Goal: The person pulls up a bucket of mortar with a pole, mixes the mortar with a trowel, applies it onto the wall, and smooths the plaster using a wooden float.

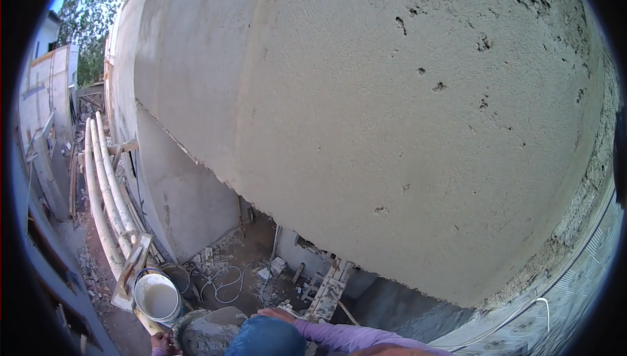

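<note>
Blue rounded object (264, 338) is what my right hand (277, 315) rests against: its surface is smooth and dull, its outline bulges upward, and the lower edge of the view cuts it off, so I cannot tell its full shape. It lies directly below and slightly left of my fingers, touching them along its upper edge. Those fingers are bent, but their undersides are hidden, and I cannot tell how tightly they have closed. My lilac sleeve (353, 334) runs off to the right.

Just left of the blue object, touching or overlapping it in view, stands a dark tub (185, 322) holding wet grey mortar (215, 331), heaped and uneven. My left hand (163, 343) is at the tub's left rim, fingers seemingly curled; it is small and partly cut off, so I cannot tell how firm its hold is.

Beyond the tub stands a white bucket (157, 298) with a pale mix inside, and beside that a flat float (132, 271) with a wooden handle. Long pale poles (104, 180) stretch away behind them. Farther out, a pale hose (225, 291) coils on the rubble-strewn ground, and a large grey wall (366, 127) rises ahead, smooth on the left, pitted at upper right.
</note>
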A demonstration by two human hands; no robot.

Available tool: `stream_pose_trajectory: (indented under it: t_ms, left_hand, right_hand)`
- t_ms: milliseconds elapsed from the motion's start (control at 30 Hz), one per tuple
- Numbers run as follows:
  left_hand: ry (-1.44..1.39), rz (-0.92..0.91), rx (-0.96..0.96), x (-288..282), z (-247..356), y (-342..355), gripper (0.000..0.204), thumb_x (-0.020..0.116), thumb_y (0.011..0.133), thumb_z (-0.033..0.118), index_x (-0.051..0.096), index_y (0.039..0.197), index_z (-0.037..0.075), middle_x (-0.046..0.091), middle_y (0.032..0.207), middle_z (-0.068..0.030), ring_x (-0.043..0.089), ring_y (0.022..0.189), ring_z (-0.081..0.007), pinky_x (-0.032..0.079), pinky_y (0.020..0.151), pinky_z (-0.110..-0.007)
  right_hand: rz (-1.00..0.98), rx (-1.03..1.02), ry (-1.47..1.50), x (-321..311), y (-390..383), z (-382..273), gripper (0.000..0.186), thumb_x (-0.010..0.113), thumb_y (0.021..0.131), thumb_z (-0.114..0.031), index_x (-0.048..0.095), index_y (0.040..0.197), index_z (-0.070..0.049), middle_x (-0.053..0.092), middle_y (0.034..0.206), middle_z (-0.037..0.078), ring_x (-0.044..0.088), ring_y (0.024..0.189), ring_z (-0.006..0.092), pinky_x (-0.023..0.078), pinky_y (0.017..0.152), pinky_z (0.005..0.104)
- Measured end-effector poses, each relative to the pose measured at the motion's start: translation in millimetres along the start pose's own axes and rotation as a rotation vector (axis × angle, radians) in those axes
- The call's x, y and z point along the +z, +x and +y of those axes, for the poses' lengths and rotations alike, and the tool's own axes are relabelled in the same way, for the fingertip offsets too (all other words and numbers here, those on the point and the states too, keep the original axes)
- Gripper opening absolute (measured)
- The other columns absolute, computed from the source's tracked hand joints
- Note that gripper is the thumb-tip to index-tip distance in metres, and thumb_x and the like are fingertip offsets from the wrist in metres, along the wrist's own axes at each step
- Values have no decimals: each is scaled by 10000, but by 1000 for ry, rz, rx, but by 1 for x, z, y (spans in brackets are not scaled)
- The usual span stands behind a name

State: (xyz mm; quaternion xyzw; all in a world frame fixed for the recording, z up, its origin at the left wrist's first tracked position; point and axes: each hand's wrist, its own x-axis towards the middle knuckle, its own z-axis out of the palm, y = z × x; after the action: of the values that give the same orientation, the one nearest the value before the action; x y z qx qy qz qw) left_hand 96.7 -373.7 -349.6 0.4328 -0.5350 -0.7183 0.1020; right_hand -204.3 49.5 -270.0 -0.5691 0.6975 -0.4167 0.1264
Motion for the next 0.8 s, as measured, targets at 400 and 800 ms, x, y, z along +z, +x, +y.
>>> stream_pose_trajectory:
  t_ms: [400,800]
  left_hand:
    - [-118,162,-185,29,20,-62,196,469,957,189,523,936,2,502,675,-121,547,441,-252,548,412,-482]
    - [-134,56,-328,122,76,-127,237,504,932,259,524,854,36,498,593,-80,488,423,-205,424,368,-342]
  right_hand:
    - [-137,210,-221,-48,30,-67,265,611,853,-295,639,932,-43,651,987,155,583,984,354,441,894,435]
    - [-463,684,-92,-204,5,-244,513,596,843,-455,631,1137,-36,626,1105,190,572,1066,356,444,944,426]
